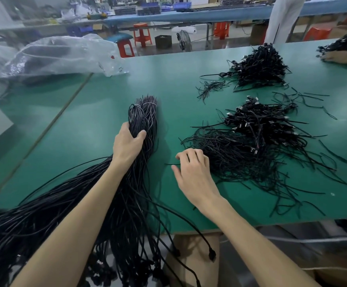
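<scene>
Early stage, I'd guess. Left hand (127,145) has its fingers wrapped round the cable bundle (143,121) lying on the green surface (85,125). Right hand (193,172) is at the ties (241,150), fingers loosely curled, can't tell if it's got one. Bundle's lower part isn't tied yet.

Both forearms extended; left hand (127,142) grips cable bundle (145,114); right hand (193,170) palm-down, fingers curled (hold unclear).

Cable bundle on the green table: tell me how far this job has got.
Done, it seems: two heaps of short wired pieces, far heap and near heap. In hand: the left hand grips the long cable bundle; the right hand reaches the near heap's edge. Left, likely: the bundle's many cables, trailing off the table.
</scene>
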Tool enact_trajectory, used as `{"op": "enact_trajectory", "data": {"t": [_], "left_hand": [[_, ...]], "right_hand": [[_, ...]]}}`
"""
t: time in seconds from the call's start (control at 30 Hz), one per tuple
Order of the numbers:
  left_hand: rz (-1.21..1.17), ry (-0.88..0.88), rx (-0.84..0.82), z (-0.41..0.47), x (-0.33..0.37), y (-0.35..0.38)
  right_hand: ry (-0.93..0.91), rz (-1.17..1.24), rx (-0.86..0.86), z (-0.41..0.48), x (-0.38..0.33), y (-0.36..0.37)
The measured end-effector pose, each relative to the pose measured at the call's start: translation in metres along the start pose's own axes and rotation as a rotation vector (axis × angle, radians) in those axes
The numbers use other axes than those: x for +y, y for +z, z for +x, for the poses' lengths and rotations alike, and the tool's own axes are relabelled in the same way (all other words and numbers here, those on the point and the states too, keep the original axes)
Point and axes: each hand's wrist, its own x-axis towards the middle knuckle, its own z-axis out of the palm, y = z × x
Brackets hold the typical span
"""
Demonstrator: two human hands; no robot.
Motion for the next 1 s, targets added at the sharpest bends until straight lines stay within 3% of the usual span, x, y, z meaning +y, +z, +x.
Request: {"op": "enact_trajectory", "data": {"t": [0.2, 0.37, 0.57, 0.77, 1.0], "left_hand": [[-0.155, 0.025, 0.0, -0.001, 0.001, -0.002], [-0.3, 0.15, -0.009, -0.006, 0.005, -0.005], [-0.225, 0.313, -0.096, -0.01, 0.007, -0.004], [-0.145, 0.286, -0.197, -0.008, 0.008, 0.001], [-0.222, 0.289, -0.211, -0.012, 0.011, -0.001]], "right_hand": [[-0.001, -0.001, -0.002, 0.0, 0.0, 0.0], [0.013, 0.053, -0.009, 0.0, 0.0, -0.004], [0.065, 0.236, -0.022, 0.003, 0.001, -0.008], [0.065, 0.247, -0.032, 0.003, 0.002, -0.007], [0.06, 0.282, -0.006, 0.003, 0.004, -0.007]]}}
